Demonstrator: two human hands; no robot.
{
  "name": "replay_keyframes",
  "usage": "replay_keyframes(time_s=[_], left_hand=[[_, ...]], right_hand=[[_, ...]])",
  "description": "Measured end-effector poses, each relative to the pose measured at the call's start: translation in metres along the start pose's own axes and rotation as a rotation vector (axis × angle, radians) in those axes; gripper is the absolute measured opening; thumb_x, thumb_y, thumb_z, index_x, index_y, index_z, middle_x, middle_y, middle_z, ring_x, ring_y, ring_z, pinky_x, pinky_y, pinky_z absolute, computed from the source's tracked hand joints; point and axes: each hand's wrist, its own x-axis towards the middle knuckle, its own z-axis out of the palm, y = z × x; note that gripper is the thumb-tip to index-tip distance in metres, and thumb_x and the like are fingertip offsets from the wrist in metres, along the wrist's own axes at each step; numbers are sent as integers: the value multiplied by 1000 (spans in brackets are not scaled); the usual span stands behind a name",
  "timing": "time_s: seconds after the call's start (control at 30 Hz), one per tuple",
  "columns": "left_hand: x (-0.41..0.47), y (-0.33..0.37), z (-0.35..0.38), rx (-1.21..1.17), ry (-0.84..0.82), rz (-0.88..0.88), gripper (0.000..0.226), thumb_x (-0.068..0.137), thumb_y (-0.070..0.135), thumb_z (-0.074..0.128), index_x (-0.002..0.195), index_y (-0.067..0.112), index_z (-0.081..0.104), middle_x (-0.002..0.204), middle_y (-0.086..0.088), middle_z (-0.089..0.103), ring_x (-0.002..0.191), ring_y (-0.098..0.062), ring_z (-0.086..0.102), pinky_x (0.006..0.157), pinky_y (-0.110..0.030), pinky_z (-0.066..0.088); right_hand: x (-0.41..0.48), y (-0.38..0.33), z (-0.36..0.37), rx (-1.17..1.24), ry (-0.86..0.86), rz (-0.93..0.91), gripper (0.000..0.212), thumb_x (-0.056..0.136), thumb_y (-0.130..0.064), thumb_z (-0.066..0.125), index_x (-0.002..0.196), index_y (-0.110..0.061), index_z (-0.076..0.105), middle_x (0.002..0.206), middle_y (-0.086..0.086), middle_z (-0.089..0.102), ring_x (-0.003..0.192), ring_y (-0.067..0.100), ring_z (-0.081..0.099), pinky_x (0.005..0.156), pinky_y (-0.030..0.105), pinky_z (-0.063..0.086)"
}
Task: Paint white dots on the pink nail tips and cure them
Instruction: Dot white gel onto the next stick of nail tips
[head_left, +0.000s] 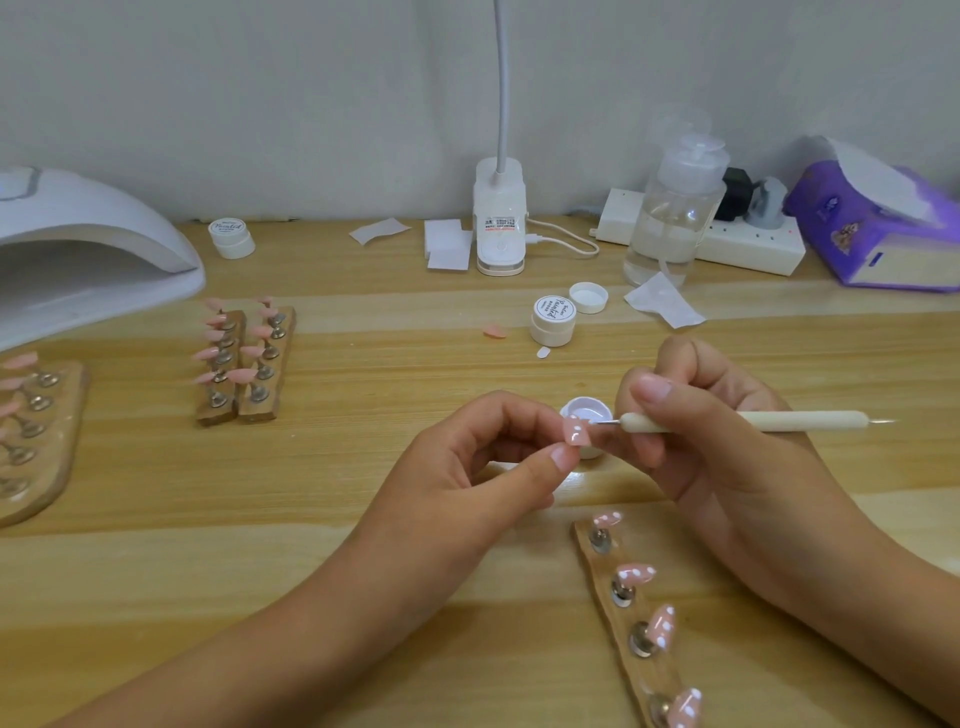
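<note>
Dotted tips (636, 574) (four) near right hand (701, 441)

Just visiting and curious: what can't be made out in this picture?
Head view only:
pink nail tip: base hidden by the left hand pinching it.
dotting tool in the right hand: tip too small to show paint.
holder strip: cut off by the bottom edge.
curing lamp: cut off at left.

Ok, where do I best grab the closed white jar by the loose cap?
Grip the white jar round its side wall, coming down from above. It stands upright with lid on, and the loose cap sits close behind on its right.
</note>
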Motion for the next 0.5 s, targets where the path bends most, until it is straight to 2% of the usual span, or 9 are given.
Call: replay_keyframes(time_s=[0.13,0.3,0.5], left_hand=[[0,0,-1,4,1,4,7,81,20,66,84,25,71,87,13,69,80,-2,59,68,-15,49],[0,0,0,1,6,5,8,81,20,66,83,26,71,86,13,69,80,-2,59,67,-15,49],[0,0,0,1,9,1,8,81,19,66,82,26,71,86,12,69,80,-3,59,67,-16,50]], right_hand=[[1,1,0,32,19,7,28,79,-13,64,56,-21,51,54,-3,56,56,8,60,72,24,56],[0,2,-1,-12,5,3,28,75,-13,71,57,-22,51,54,-3,53,56,6,59,76,27,57],[1,3,-1,-24,9,5,28,78,-14,65,56,-23,51,54,-3,53,55,6,58,73,26,56]])
